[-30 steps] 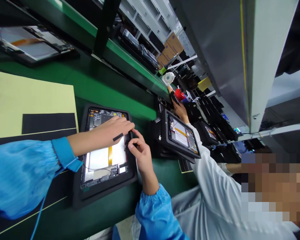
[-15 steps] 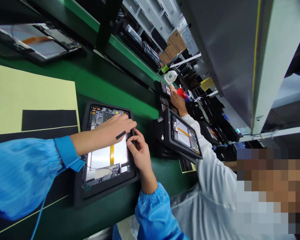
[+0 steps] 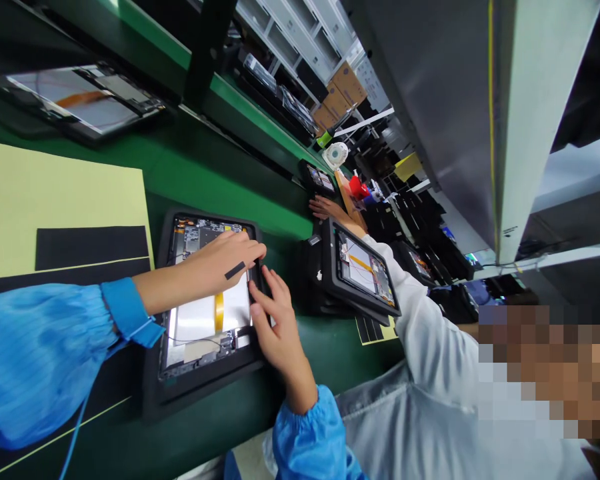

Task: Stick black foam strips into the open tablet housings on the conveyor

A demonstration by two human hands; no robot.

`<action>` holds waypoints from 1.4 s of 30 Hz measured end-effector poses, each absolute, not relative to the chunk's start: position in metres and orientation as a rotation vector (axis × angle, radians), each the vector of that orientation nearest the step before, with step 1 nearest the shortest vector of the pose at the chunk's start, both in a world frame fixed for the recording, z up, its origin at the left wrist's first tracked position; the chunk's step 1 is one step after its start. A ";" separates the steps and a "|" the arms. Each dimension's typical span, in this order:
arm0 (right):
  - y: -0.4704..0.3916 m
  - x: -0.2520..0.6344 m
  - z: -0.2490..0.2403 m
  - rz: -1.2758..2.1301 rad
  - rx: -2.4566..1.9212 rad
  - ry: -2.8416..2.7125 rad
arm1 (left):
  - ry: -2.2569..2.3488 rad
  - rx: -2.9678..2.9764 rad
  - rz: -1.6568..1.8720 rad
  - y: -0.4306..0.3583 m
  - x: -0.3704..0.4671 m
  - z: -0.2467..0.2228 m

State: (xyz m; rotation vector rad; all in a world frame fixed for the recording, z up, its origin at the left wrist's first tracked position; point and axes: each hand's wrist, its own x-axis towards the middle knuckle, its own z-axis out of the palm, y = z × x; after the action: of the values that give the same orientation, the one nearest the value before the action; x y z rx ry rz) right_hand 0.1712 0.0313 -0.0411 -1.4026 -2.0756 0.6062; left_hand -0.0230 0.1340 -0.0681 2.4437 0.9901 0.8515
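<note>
The tabletop spreads beneath the fingers of the left hand and the right hand. The black holder lies directly under them and carries the tablet, whose long edge is right at both hands' fingertips. The left fingers are close together, bent down at that edge; whether they pinch anything cannot be told. The right fingers are spread, thumb well apart, with nothing visible between them. The step seems to be work along this edge, so light, even fingertip pressure would likely serve best, with no weight on the pale panel. The ribbon, just below the left palm, should not be snagged, nor the strip, behind the left fingers, brushed against the parts.
</note>
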 end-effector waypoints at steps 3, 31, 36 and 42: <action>0.013 0.178 -0.025 0.592 -1.360 -2.265 | 0.976 2.447 0.895 0.134 -0.024 -0.072; 0.046 0.138 -0.011 0.423 -1.818 -2.007 | 1.034 2.453 0.777 0.133 -0.023 -0.063; 0.057 0.144 0.001 0.668 -1.856 -1.911 | 0.997 2.425 0.813 0.134 -0.024 -0.063; 0.058 0.147 0.004 0.783 -1.897 -1.878 | 0.962 2.433 0.828 0.133 -0.025 -0.061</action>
State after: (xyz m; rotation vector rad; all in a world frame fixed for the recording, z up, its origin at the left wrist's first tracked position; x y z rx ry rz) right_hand 0.1474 0.0576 0.0041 -1.8973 -1.8776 0.7830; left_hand -0.0253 0.1327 -0.0612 2.4333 0.9617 0.8277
